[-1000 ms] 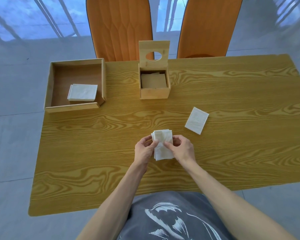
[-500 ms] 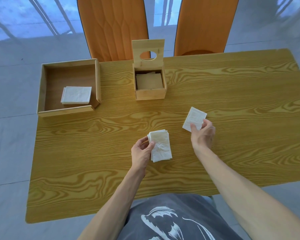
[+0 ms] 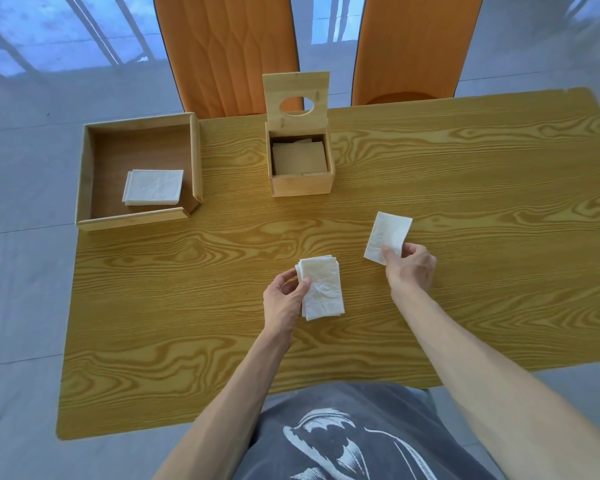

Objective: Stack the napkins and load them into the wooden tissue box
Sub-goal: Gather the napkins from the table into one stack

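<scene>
Left hand (image 3: pixel 284 299) pinches the napkin stack (image 3: pixel 321 291) mid-table; right hand (image 3: pixel 411 268) nips the loose napkin (image 3: pixel 388 235)'s near corner. Light, limp paper: best gripped at edges.

Brightness: you have bright, even daylight across the whole view.
Source: it reaches you from the far side, where the glossy floor (image 3: pixel 66 64) mirrors pale window bars.
Shadows: yours are soft and faint; the deepest sits inside the wooden tissue box (image 3: pixel 300 161).
Glare: a mild sheen lies on the worktop (image 3: pixel 465 161).
Distortion: your wide lens bows the worktop's edges.
Focus: sharp throughout.
</scene>
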`<action>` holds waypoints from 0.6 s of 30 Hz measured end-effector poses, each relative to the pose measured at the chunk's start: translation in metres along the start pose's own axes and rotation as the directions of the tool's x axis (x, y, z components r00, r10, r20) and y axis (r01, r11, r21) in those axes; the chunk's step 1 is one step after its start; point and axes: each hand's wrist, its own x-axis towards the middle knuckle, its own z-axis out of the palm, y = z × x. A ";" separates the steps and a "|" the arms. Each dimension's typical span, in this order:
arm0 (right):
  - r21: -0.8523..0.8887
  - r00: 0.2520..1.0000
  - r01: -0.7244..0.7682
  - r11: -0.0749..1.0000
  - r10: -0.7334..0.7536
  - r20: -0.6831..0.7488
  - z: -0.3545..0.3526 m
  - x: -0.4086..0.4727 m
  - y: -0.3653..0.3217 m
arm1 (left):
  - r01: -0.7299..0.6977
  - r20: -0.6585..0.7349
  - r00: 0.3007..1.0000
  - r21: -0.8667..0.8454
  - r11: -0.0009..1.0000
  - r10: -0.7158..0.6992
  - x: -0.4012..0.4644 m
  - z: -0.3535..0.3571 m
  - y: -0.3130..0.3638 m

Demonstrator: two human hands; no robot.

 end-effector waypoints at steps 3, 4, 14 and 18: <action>0.056 1.000 0.017 0.998 -0.018 0.014 -0.002 -0.007 0.004 | 0.002 0.012 1.000 0.010 1.000 -0.002 -0.001 0.000 0.000; 0.073 1.000 0.015 0.997 -0.016 0.022 -0.003 -0.009 0.006 | 0.003 0.015 1.000 0.013 1.000 -0.003 -0.001 -0.001 0.001; 0.505 0.955 -0.118 0.855 -0.042 0.294 -0.018 -0.031 0.029 | 0.008 0.022 1.000 0.025 1.000 -0.009 0.001 -0.004 -0.002; 0.535 0.844 -0.202 0.821 -0.132 0.521 -0.019 -0.043 0.042 | 0.010 0.037 0.999 0.023 1.000 -0.011 0.001 -0.006 -0.002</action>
